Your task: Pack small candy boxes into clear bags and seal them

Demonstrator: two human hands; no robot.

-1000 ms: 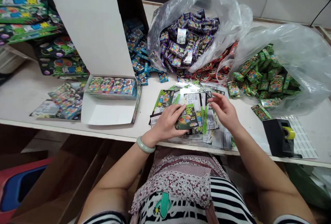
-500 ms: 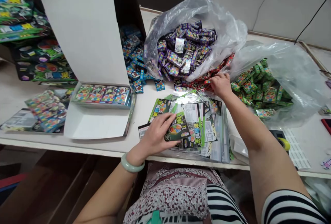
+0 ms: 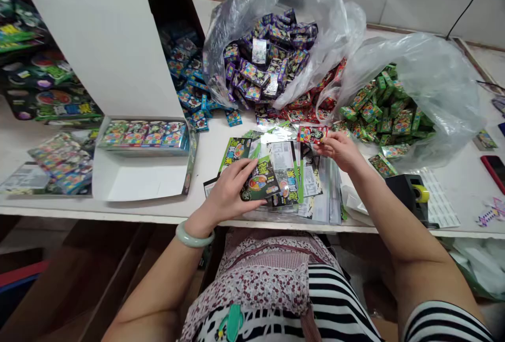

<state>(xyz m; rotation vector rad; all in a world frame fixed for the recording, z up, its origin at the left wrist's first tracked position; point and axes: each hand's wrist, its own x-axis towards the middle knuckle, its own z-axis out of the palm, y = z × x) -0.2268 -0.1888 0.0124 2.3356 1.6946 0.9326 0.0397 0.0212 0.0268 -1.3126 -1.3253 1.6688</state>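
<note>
My left hand (image 3: 231,192) is closed on a black and green printed pouch (image 3: 260,180), thumb and fingers along its left side, above a pile of similar flat printed packages (image 3: 294,187). Between the fingertips of my right hand (image 3: 339,148) is a small red candy box (image 3: 311,134), held by its right end over the far edge of the pile. Just behind it, more red boxes (image 3: 300,101) lie loose. A clear plastic bag (image 3: 335,10) of purple boxes (image 3: 254,71) and another of green boxes (image 3: 402,121) stand at the back.
An open white carton (image 3: 142,181) at left holds a row of small boxes (image 3: 150,134). Blue boxes (image 3: 199,120) spill behind it. Printed packages (image 3: 63,160) lie further left. A tape dispenser (image 3: 410,194), a label sheet (image 3: 437,200) and a red-edged phone (image 3: 493,173) are at right.
My right hand has drawn back from the red boxes toward the pile, bringing a red candy box. My left hand keeps its hold on the pouch. The whole view has shifted slightly.
</note>
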